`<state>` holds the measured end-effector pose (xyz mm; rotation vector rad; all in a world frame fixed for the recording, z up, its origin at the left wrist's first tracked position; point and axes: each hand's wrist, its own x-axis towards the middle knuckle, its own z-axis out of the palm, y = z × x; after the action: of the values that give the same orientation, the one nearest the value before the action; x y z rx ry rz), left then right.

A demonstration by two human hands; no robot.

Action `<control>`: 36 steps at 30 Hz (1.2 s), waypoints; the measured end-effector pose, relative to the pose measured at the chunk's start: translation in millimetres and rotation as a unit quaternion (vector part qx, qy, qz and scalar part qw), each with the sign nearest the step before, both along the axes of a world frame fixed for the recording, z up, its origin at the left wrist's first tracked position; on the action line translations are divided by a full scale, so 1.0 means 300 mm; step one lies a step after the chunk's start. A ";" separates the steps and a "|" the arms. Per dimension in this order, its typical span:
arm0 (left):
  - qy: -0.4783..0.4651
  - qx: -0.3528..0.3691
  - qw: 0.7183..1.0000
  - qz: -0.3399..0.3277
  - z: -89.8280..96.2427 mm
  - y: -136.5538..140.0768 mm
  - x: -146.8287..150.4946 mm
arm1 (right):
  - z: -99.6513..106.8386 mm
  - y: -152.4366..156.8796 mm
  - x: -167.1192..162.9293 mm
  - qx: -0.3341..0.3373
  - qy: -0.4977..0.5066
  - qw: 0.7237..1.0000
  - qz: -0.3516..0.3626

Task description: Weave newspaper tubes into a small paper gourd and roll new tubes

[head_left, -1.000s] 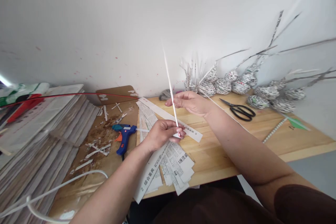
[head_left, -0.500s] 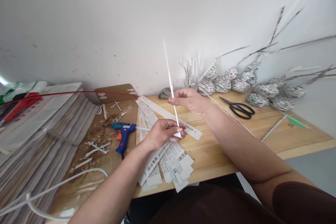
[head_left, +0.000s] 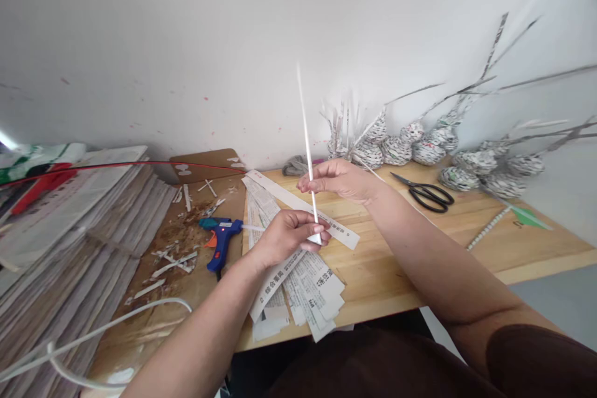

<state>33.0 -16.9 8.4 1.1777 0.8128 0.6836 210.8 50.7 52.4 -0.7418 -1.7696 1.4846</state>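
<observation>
A thin white rolled paper tube stands nearly upright between my hands, leaning slightly left, its upper end blurred against the wall. My left hand is closed on its lower end, where the paper shows a flat, wider edge under the thumb. Higher up, my right hand pinches the tube between thumb and fingers. Below my left hand, several cut newspaper strips lie fanned out on the wooden table. One longer strip runs diagonally behind both hands.
A blue glue gun lies on stained cardboard among paper scraps, left of the strips. Newspapers are stacked high at far left. Black scissors lie to the right, before several woven paper gourd shapes with long protruding ends.
The tube's upper end has swung slightly right. My right hand's fingers have shifted a little on the tube. My left hand stays at the lower end.
</observation>
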 end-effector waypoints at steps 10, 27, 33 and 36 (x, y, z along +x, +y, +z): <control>0.002 0.015 1.000 0.001 0.020 0.004 -0.032 | -0.001 -0.009 -0.006 -0.017 0.014 1.000 -0.002; -0.164 0.075 0.984 0.005 0.121 0.005 -0.151 | -0.003 -0.045 -0.034 -0.131 0.027 0.981 0.141; -0.215 0.089 0.966 0.110 0.134 0.025 -0.170 | -0.088 -0.080 -0.119 -0.203 -0.149 0.898 0.361; -0.225 0.098 0.959 0.144 0.135 0.031 -0.163 | -0.105 -0.089 -0.133 -0.205 -0.220 0.862 0.408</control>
<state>-16.0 -7.7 48.7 1.0290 0.5385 1.2453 170.9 24.0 20.7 -0.5749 -2.3018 2.4703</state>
